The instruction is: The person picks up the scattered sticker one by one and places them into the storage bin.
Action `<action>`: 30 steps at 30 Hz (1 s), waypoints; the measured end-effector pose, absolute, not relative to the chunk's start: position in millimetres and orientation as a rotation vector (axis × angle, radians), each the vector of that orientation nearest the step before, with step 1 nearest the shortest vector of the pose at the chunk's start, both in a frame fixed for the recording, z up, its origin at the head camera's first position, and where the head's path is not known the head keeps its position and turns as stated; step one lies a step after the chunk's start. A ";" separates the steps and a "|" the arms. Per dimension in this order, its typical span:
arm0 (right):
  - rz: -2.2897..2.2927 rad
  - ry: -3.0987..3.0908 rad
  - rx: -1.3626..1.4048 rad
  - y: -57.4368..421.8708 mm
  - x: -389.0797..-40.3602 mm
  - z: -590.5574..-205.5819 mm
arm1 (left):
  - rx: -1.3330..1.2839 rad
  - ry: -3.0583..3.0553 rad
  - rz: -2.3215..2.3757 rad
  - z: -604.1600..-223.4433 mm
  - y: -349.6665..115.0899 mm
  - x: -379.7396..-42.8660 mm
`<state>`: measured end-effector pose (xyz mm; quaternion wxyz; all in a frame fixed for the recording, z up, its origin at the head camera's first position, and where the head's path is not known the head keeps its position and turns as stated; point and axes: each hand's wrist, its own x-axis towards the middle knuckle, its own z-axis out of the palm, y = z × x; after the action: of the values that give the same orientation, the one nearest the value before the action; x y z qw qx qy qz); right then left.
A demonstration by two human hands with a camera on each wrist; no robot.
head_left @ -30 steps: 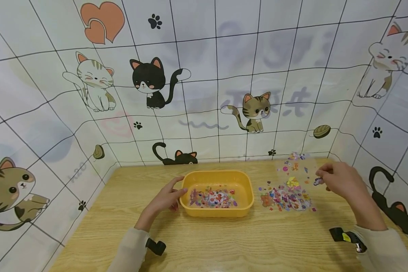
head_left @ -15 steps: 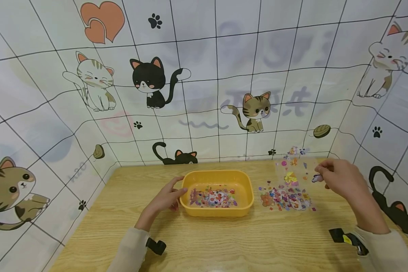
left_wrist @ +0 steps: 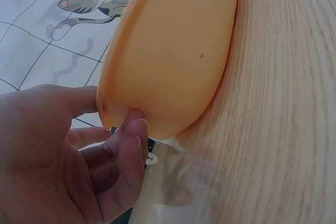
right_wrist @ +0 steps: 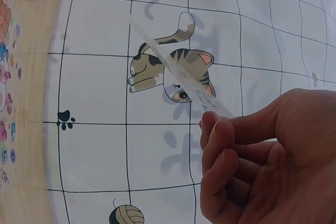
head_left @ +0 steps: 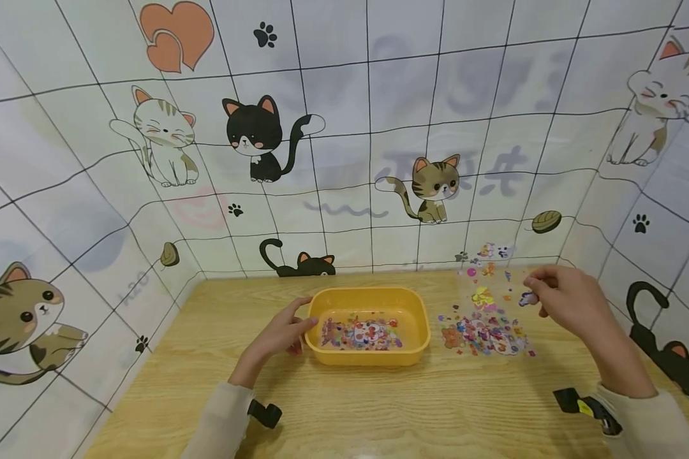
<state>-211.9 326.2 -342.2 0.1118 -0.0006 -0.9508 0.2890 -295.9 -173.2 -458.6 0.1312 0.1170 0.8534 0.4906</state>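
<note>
My left hand [head_left: 281, 333] grips the left end of a yellow plastic tray [head_left: 367, 359], some of its fingers on the outer wall [left_wrist: 168, 56] in the left wrist view. Inside the tray lie colourful stickers [head_left: 369, 333]. At the right, my right hand [head_left: 568, 299] pinches a clear sticker sheet [head_left: 483, 298] by its right edge, between thumb and fingertips. The sheet, printed with small cartoon figures, stands raised over the table, and the right wrist view catches it nearly edge-on as a thin clear strip [right_wrist: 178, 72].
More stickers [head_left: 488, 336] lie spread on the wooden table [head_left: 367, 408] right of the tray, below the raised sheet. A wall covering [head_left: 344, 159] with cat drawings and grid lines encloses the table's back and sides.
My right hand has moved a little left and up, carrying the sticker sheet higher and towards the tray. My left hand and the tray stay in place.
</note>
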 end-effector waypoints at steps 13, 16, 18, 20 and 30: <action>0.844 -2.739 0.076 317.7 -213.6 -345.4 | 0.346 2.487 1.395 -455.5 -169.2 -295.7; 0.852 -2.716 0.115 313.0 -214.5 -344.8 | 0.335 2.491 1.396 -455.6 -171.3 -295.1; 0.839 -2.698 0.159 310.6 -214.6 -344.5 | 0.336 2.486 1.402 -455.8 -172.3 -295.0; 0.826 -2.678 0.205 308.6 -214.7 -344.6 | 0.340 2.477 1.406 -456.6 -172.8 -295.1; 0.808 -2.615 0.280 293.9 -213.9 -349.6 | 0.355 2.461 1.410 -458.1 -173.4 -296.5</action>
<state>-213.9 293.9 -349.6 0.1940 0.0999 -0.9324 0.2881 -296.5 -173.4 -458.1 0.1413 0.1230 0.8523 0.4884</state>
